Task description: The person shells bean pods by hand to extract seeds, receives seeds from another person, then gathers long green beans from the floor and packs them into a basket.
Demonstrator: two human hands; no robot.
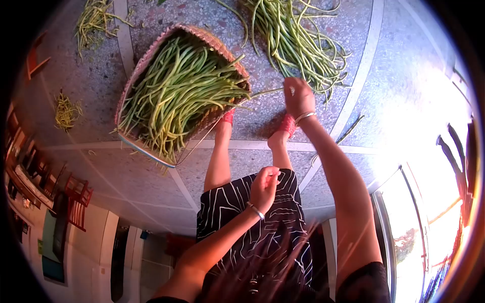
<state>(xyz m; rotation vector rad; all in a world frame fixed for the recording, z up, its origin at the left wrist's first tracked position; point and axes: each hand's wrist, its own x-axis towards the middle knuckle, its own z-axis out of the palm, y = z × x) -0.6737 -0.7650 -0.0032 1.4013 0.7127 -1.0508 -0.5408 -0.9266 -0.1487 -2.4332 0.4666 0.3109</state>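
Note:
My right hand [299, 97] is closed, with a ring and a bangle on it. A single long bean [268, 92] runs from its fingers leftward to the basket's edge. Just beyond that hand lies a loose pile of long green beans [295, 43] on the floor. My left hand [263, 191] is held above my lap, fingers curled and pinched together; what they hold, if anything, is too small to make out. To the left, a woven basket [132, 83] with a pink rim holds many long beans [184, 93], lying mostly lengthwise.
Two small heaps of bean scraps [97, 22] and yellowish trimmings [66, 112] lie left on the speckled floor [202, 174]. A dark thin bean [351, 129] lies right of my arm. My feet in red shoes [287, 123] stand near the basket. Wooden chairs [78, 202] are far left.

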